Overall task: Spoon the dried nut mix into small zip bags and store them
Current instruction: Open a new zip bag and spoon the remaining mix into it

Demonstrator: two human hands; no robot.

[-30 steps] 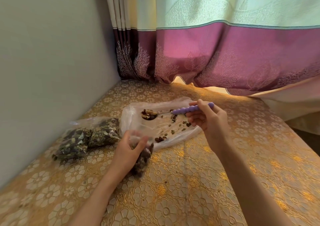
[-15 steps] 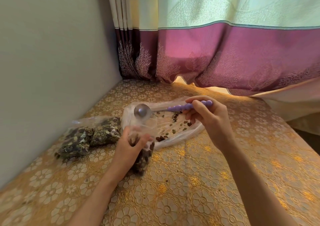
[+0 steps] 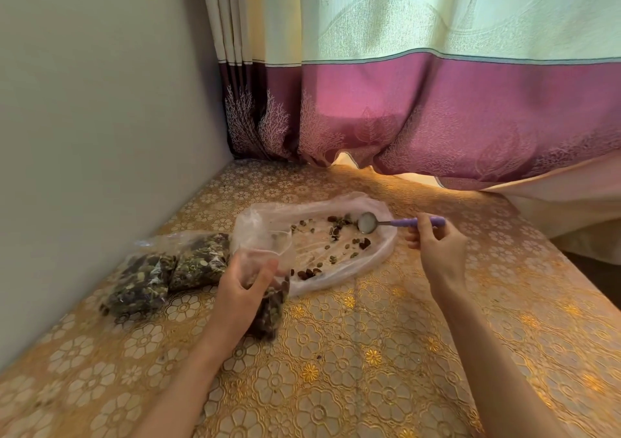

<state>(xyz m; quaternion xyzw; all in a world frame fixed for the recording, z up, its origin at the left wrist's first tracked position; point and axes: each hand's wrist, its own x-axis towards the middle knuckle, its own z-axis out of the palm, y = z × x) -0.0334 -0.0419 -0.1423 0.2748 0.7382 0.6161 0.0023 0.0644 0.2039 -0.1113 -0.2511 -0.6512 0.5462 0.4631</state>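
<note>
A large clear plastic bag (image 3: 376,266) lies flat on the table with scattered nuts (image 3: 339,227) on it. My left hand (image 3: 240,290) grips a small zip bag (image 3: 270,313), partly filled with dark nut mix, upright at the large bag's near left edge, its mouth open upward. My right hand (image 3: 437,249) pinches the purple handle of a spoon (image 3: 403,222). The spoon's empty metal bowl rests among the nuts at the far right of the large bag.
Filled small bags of nut mix (image 3: 168,269) lie against the grey wall (image 3: 100,135) at the left. A gold floral tablecloth (image 3: 336,370) covers the table. A purple and cream curtain (image 3: 437,118) hangs along the back edge.
The spoon carried nuts to the small bag, tipped them in, and has swung back right to the loose nuts, now empty. My left hand keeps holding the small bag in place.
</note>
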